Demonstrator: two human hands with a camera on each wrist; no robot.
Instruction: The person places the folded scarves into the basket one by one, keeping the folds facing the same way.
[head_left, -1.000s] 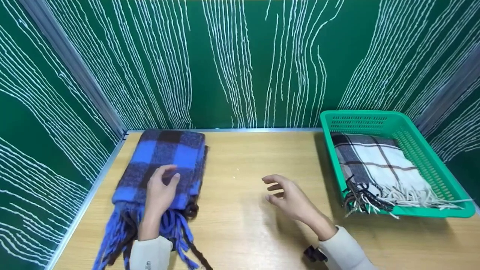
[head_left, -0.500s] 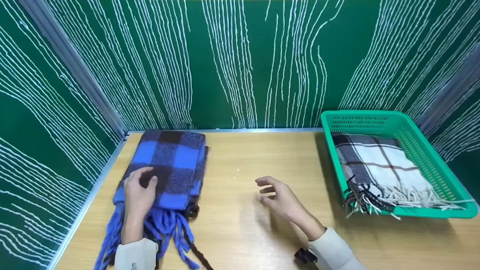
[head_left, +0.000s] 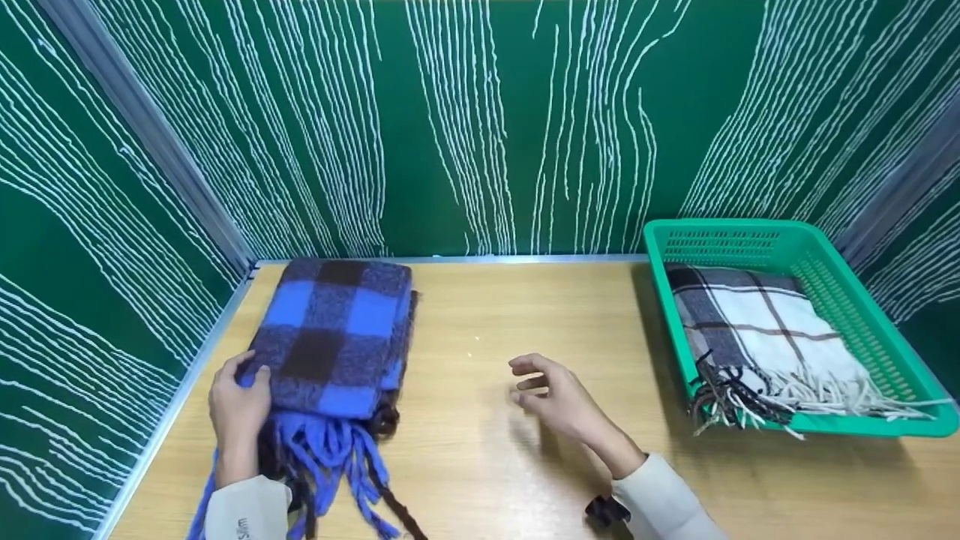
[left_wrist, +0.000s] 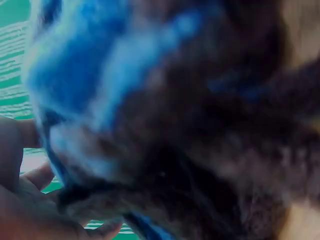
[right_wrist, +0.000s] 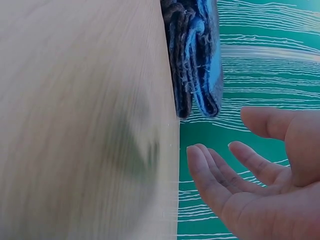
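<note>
A folded blue and dark brown checked scarf [head_left: 330, 330] lies on the left of the table, its long fringe [head_left: 330, 450] spread toward the near edge. My left hand [head_left: 238, 397] is at the scarf's near left corner, thumb over the cloth's edge and fingers bent along its left side. In the left wrist view the blurred scarf [left_wrist: 135, 100] fills most of the picture, with part of the hand [left_wrist: 30, 200] beside it. My right hand [head_left: 555, 394] hovers over the middle of the table, fingers loosely bent and holding nothing, apart from the scarf.
On the right stands a green plastic basket [head_left: 885, 300] holding a folded white, grey and brown checked scarf [head_left: 772, 322]; its fringe hangs over the near rim. Green walls [head_left: 450, 45] with white wavy lines enclose the wooden table [head_left: 487, 315] at the back and sides.
My left hand has moved left, from above the middle of the blue checked scarf to its left edge. The right hand has shifted slightly left. Both scarves stay in place.
</note>
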